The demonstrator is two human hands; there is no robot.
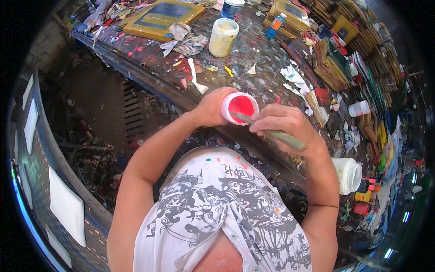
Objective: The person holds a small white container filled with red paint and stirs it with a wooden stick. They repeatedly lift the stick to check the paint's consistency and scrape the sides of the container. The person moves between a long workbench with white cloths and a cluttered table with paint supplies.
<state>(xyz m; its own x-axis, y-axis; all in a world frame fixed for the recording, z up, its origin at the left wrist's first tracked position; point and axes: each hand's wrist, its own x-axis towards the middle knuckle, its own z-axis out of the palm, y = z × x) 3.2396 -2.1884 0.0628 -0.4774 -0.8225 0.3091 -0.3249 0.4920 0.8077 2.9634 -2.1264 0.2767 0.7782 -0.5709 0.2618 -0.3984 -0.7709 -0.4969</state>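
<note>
Head view: a small white jar of red paint (239,108) is gripped in the left hand (209,107), fingers wrapped round its side, mouth tilted toward the wearer. A flat green-grey stirring stick (272,133) is clenched in the right hand (286,127); its tip is dipped into the red paint just beyond the right fingertips, its handle sticks out past the thumb side. Both hands are held close together, above the near edge of the paint-spattered workbench (253,59).

Beyond the left fingers, well apart, a cream-coloured tub (223,37) is seen upright on the bench, with crumpled stained rags (183,40) beside it. Further off, a yellow-framed screen (161,17) is laid flat. To the outside of the right wrist, a white plastic jar (348,174) is lying near the bench edge; another small white jar (359,108) is seen beyond the right knuckles among stacked frames.

Risk, as judged: the jar is tilted and held off the bench, so paint could be slopped over the rim onto the shirt if the stick is levered hard. Grip on a paint-slick wall could also be lost.
</note>
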